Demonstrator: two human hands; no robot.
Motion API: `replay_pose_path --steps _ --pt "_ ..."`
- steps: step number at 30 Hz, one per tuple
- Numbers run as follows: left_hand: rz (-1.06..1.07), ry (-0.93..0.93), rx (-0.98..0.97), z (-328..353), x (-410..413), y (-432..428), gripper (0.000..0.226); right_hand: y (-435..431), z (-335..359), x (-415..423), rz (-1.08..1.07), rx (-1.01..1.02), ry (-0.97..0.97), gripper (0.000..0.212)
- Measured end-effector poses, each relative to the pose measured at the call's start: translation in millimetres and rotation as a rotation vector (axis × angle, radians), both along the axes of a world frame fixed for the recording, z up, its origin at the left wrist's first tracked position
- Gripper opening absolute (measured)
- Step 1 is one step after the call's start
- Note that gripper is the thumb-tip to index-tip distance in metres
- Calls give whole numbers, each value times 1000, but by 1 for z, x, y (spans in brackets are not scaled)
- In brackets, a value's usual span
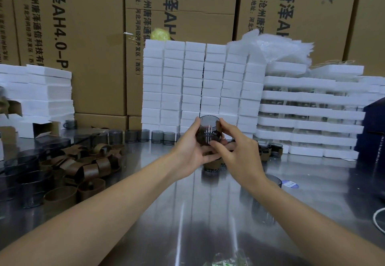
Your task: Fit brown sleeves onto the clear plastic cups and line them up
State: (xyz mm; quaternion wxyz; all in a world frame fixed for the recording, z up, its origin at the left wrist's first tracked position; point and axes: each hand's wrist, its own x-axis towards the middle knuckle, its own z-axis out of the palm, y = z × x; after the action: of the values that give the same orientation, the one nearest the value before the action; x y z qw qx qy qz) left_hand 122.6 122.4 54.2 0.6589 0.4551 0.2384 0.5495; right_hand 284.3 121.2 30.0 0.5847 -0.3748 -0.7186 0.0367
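Sleeves (89, 169) are heaped loose at the left of the table (187, 213), with bare cups (133, 135) lined up behind them along the back. At the centre one cup (208, 129) is held raised above the table: it is gripped from the left by the curled fingers of the left hand (191, 151) and pinched between thumb and forefinger of the right hand (235, 151), a sleeve (218, 127) being seen at its right side. Sleeved cups (273, 149) are stood further right, just beside stacked white trays (308, 124)
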Motion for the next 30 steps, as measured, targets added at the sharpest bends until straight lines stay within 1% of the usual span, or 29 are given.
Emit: replay_pose_path --steps 5,10,16,18,20,21,23,25,27,28,30 --pt "38 28 15 3 0 -2 56 -1 1 3 48 6 24 60" --pt "45 114 20 2 1 -4 61 -3 -1 5 79 -34 28 57" --pt "48 132 65 3 1 -2 60 -8 3 3 97 -60 68 56" --pt "131 191 148 1 3 0 51 -10 9 -1 121 -132 105 59" --pt "256 314 306 -5 6 3 38 -12 12 -4 201 -269 175 66" --pt "302 376 392 -9 8 4 36 -13 14 -4 274 -346 220 71" --pt "335 477 508 -16 10 6 46 -15 15 -3 439 -483 305 73" --pt "374 556 552 -19 8 8 58 -15 17 -2 531 -563 332 64" --pt "422 594 559 -18 2 11 58 -12 15 -2 504 -588 285 48" --pt "422 618 551 -17 -3 14 51 -10 13 -2 464 -600 251 42" --pt "347 703 528 -19 -16 23 29 -4 7 1 414 -648 196 40"
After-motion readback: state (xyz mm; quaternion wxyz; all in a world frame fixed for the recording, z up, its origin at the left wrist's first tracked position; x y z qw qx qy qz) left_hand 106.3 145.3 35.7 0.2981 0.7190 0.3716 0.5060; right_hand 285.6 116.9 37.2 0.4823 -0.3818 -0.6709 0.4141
